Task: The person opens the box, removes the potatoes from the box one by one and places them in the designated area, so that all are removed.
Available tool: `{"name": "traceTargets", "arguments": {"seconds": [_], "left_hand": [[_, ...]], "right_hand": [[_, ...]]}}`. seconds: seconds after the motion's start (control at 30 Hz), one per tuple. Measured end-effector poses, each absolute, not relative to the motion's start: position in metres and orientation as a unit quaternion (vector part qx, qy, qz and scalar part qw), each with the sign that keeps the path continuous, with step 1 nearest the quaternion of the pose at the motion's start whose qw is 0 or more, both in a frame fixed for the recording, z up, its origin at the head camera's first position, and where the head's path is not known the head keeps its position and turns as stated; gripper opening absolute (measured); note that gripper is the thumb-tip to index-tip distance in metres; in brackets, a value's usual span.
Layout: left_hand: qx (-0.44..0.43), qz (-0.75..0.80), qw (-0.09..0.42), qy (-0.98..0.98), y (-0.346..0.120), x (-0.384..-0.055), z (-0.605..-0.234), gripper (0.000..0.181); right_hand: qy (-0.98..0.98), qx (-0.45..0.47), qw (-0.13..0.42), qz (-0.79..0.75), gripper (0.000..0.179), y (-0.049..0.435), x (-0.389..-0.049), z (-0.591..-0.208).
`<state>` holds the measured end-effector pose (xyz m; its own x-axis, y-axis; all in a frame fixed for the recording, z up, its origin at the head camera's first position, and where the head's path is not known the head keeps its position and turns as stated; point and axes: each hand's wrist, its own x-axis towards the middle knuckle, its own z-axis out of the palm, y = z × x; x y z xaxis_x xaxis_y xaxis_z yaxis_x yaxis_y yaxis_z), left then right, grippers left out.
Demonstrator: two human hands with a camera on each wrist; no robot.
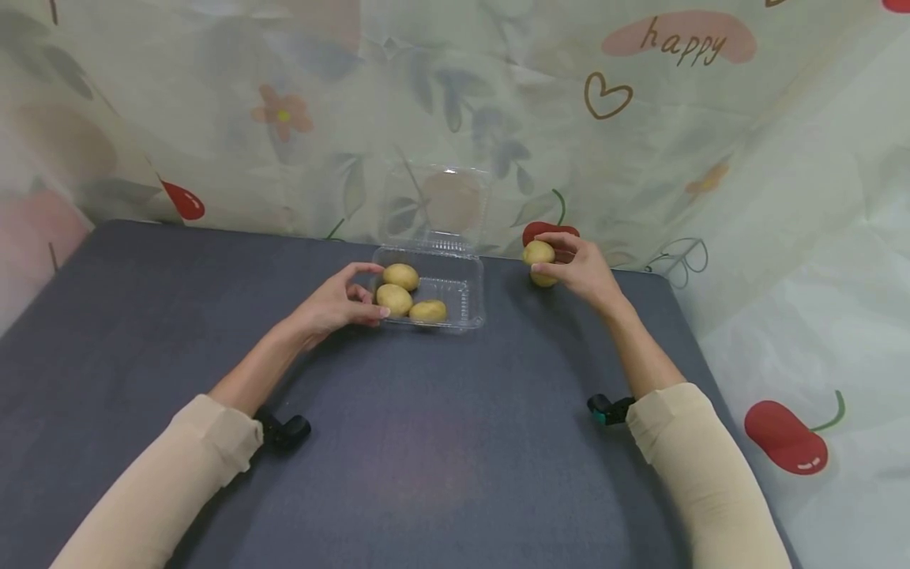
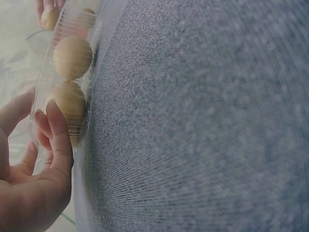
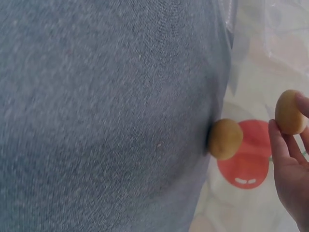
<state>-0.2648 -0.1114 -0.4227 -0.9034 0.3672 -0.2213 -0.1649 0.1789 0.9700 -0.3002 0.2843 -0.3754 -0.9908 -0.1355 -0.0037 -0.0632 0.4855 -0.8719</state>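
A clear plastic box point(image 1: 464, 294) stands near the table's back edge, its lid point(image 1: 437, 204) tipped up behind it. Inside, toward the left, lie three potatoes point(image 1: 401, 276). My left hand point(image 1: 334, 305) grips the box by its left end; in the left wrist view, fingertips point(image 2: 57, 116) press on the box's wall beside a potato point(image 2: 72, 57). Right of the box, my right hand point(image 1: 588, 273) pinches a potato point(image 1: 537, 252) between thumb and fingers, raised off the table. Below it another potato point(image 3: 225, 139) rests on the table, partly covered by the held one in the head view.
The dark grey table point(image 1: 419, 442) reaches back to a printed curtain point(image 1: 455, 95) right behind the box. A second curtain side point(image 1: 803, 300) runs along the table's right edge. Black wrist cameras point(image 1: 286, 431) hang under both sleeves.
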Motion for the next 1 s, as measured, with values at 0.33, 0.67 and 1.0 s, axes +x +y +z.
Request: {"name": "traceTargets", "arguments": {"seconds": [0.33,0.67,1.0], "left_hand": [[0.071,0.64,0.213,0.735,-0.112,-0.264,-0.422,0.078],[0.063,0.639,0.215,0.736,-0.11,-0.265,-0.422,0.077],[0.062,0.636,0.214,0.739,-0.111,-0.266,-0.424,0.077]], "right_hand": [[0.862,-0.048,0.032,-0.503,0.054,0.3,-0.299,-0.38],[0.874,-0.033,0.023,-0.485,0.054,0.315,-0.3,-0.388],[0.889,-0.021,0.004,-0.458,0.054,0.326,-0.3,-0.396]]}}
